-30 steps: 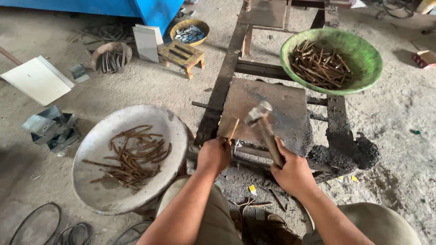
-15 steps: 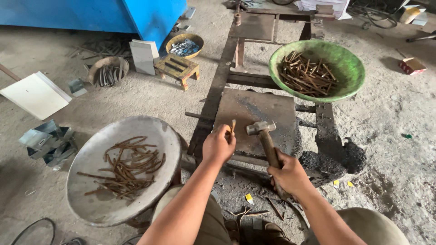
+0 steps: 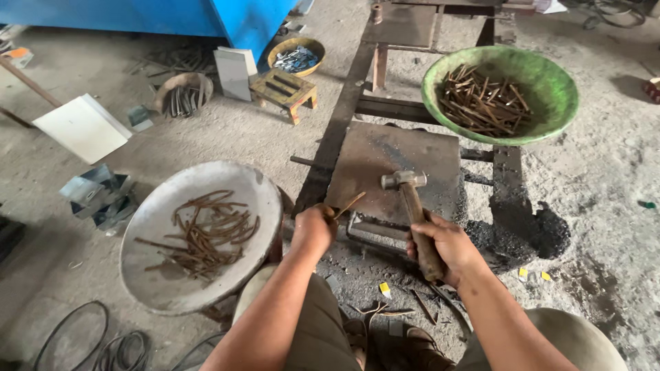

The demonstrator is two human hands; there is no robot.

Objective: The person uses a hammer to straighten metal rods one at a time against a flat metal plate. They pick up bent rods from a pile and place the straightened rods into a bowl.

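Head view: the left hand (image 3: 313, 227) pinches a bent rusty nail (image 3: 349, 204) on the near-left edge of the steel plate (image 3: 399, 161); the right hand (image 3: 447, 244) grips a hammer (image 3: 412, 206), its head resting mid-plate. Judged partway: the grey pan (image 3: 158, 275) holds bent nails, the green basin (image 3: 550, 82) beyond the far-right corner holds many more. Nothing obstructs the plate.
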